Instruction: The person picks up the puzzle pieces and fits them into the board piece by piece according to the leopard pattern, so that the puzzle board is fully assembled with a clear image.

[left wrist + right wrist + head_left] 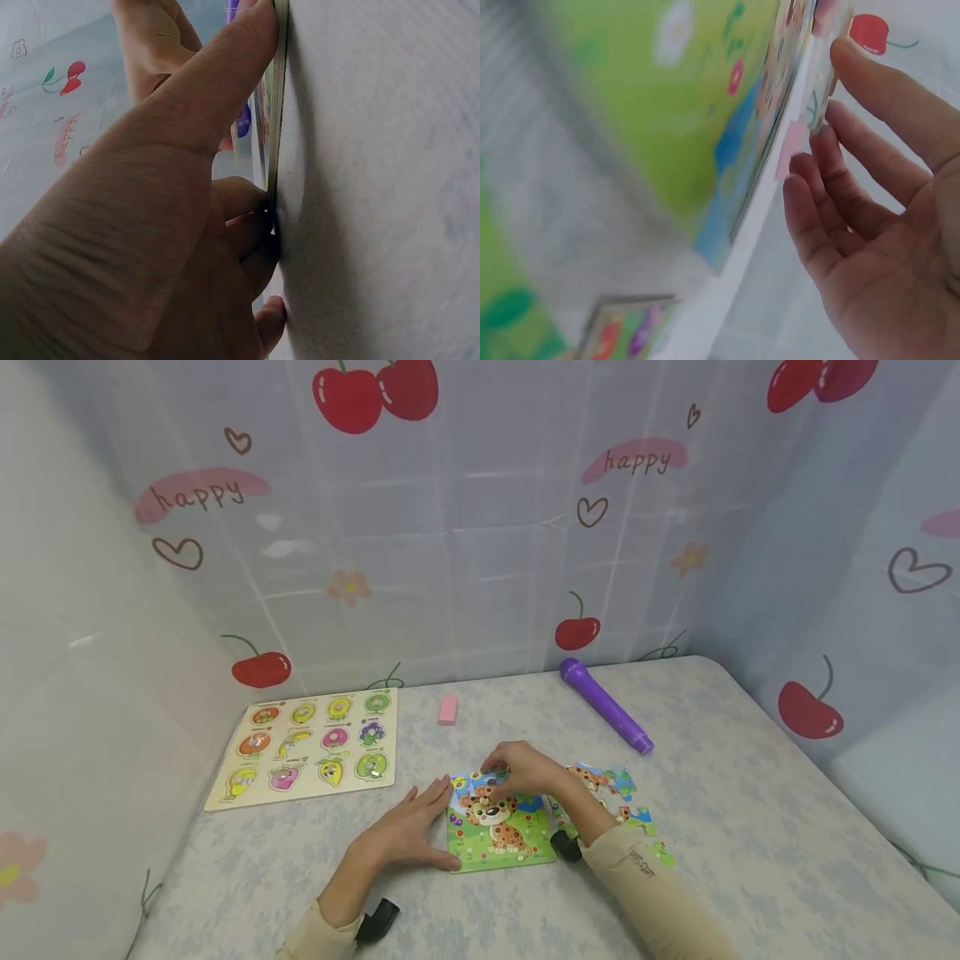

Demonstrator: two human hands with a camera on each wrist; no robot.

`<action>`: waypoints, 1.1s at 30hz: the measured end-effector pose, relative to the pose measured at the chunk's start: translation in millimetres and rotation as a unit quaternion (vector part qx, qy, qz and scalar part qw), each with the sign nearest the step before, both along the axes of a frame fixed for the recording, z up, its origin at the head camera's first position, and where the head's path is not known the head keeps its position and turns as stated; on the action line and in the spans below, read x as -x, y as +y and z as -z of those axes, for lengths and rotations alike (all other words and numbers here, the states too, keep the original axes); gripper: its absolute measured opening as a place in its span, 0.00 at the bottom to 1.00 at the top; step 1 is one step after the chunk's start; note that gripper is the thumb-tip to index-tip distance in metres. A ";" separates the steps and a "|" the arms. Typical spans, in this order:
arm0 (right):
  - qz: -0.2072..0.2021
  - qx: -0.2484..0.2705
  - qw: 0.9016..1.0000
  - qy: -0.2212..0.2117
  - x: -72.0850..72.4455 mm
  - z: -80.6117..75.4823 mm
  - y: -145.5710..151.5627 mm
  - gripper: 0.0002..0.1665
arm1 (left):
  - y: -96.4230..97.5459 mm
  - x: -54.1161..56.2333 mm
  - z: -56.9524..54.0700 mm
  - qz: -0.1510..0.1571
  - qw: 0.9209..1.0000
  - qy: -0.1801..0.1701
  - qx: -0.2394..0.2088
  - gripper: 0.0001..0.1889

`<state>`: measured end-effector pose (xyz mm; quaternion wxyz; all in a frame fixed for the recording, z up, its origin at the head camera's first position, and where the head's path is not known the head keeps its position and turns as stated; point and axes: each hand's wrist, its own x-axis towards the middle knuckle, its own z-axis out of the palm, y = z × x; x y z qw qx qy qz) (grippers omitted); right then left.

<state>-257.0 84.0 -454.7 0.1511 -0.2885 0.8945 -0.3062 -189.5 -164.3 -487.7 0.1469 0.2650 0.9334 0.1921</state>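
A square jigsaw puzzle (480, 853) with a spotted cub on green grass lies on the table in the head view. My left hand (408, 828) rests along its left side, thumb at the lower left corner and fingers spread toward the upper left. In the left wrist view the thumb and fingers meet the puzzle's thin edge (277, 112). Over the puzzle's top part is my right hand (525, 770). Its thumb and fingertips pinch a thin puzzle piece (823, 90), seen nearly edge-on in the right wrist view. That hand hides part of the puzzle's upper right.
Several loose puzzle pieces (639, 818) lie right of the puzzle, partly behind the right forearm. A wooden fruit knob board (315, 768) sits at the left. Farther back are a pink block (447, 710) and a purple toy microphone (609, 707). A printed curtain (465, 560) stands behind the table.
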 end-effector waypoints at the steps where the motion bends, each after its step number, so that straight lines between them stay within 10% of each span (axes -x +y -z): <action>1: -0.002 -0.005 1.000 0.000 -0.1 -0.4 -3.0 0.25 | -0.2 0.0 0.0 0.001 1.000 0.000 -0.001 0.64; 33: 0.000 -0.086 0.996 0.018 -5.1 -0.6 -36.4 0.20 | 2.8 -0.7 -3.1 -0.010 1.000 -0.009 0.015 0.63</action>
